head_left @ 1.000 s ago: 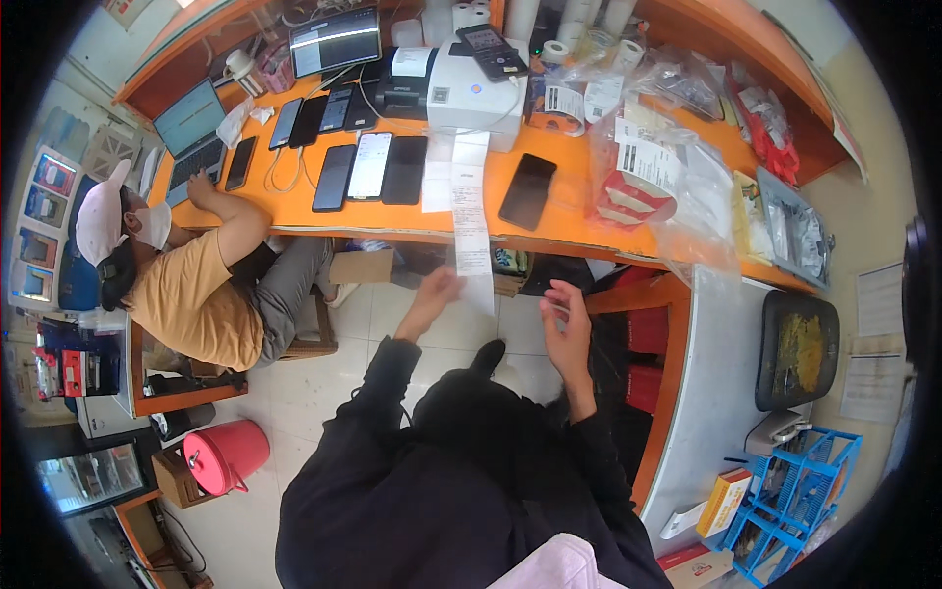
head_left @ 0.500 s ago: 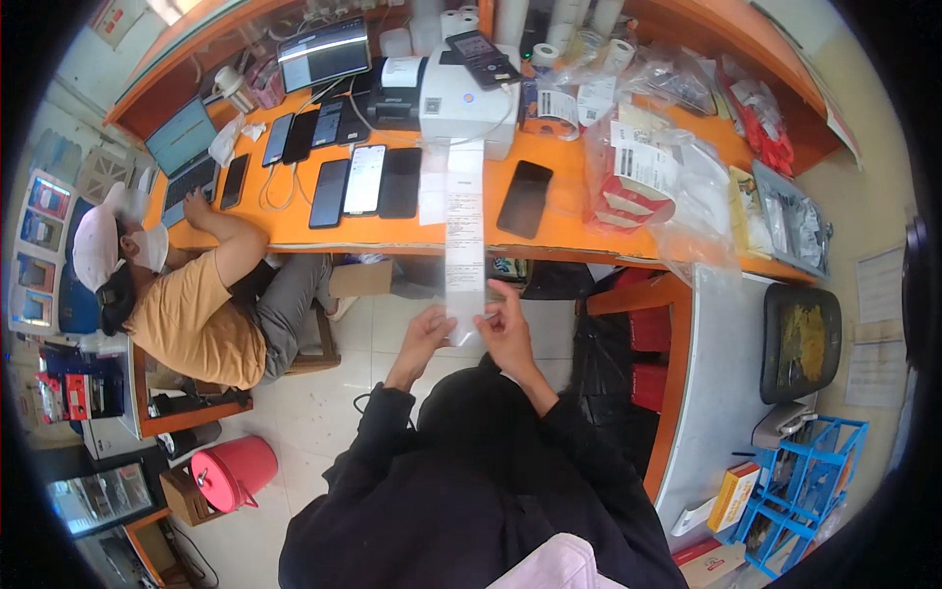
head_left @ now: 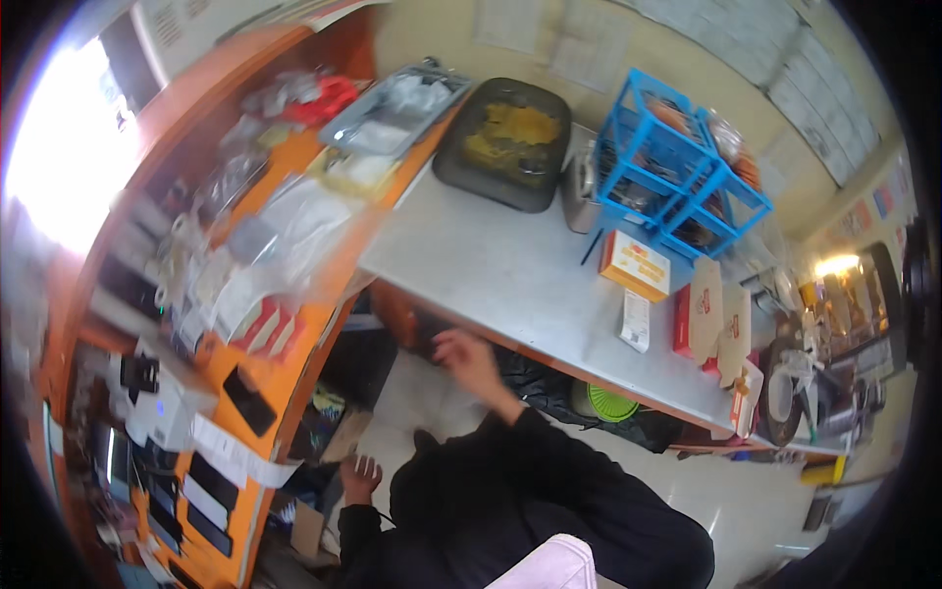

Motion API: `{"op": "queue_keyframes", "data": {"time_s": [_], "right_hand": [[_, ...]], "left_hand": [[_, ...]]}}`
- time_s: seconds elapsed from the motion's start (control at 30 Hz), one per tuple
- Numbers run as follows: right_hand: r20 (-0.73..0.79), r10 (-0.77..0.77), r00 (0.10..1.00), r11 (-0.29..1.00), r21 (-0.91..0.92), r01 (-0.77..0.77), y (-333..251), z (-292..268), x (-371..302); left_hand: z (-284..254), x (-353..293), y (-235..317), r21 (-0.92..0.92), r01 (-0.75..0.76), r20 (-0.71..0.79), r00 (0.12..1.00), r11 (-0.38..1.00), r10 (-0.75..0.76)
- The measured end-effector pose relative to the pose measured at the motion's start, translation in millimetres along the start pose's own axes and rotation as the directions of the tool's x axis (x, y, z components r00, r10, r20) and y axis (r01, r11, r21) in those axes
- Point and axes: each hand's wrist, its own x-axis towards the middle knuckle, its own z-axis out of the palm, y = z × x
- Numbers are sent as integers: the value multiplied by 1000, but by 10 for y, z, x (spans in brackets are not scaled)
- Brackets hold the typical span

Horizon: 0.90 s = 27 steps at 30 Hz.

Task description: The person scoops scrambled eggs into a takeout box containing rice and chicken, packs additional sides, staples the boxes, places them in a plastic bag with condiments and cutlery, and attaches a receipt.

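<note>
View has swung right, toward the grey metal table (head_left: pixel 471 265). Half a second ago both hands were at the end of the printed paper strip (head_left: pixel 267 472); now it trails from the white printer (head_left: pixel 169 410) past the orange desk (head_left: pixel 292 378) edge, apart from both. Left hand (head_left: pixel 361 478) — fingers loosely curled, nothing seen in it — near the strip's end. Right hand (head_left: pixel 471 361) loosely open, apparently empty, near the table's front edge — strip handling looks paused

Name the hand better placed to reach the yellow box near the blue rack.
The right hand, probably: it is beside the grey counter, nearer the yellow box; the left hand is by the orange desk.
</note>
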Motion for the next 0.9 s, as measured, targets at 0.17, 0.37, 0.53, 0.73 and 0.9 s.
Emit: {"op": "queue_keyframes", "data": {"time_s": [0.17,0.37,0.53,0.73,0.9], "right_hand": [[-678,-133,723,985,-171,21,735,-2369,899],[-600,61,797,930,-257,-264,1277,-3479,2013],[-498,304,812,953,144,-268,1697,-3978,2169],[-600,272,752,930,-36,-365,916,-3406,1783],[-647,262,716,871,-161,-465,1112,-3423,1710]], "left_hand": [[2352,-892,-723,601,-476,664,745,643,-69],[4007,-1527,-1910,583,-756,808,502,297,-307],[4488,-1792,-2808,474,-843,845,355,253,-400],[4332,-1579,-2881,546,-814,833,503,198,-229],[4410,-1562,-3010,547,-804,835,507,233,-214]]}}
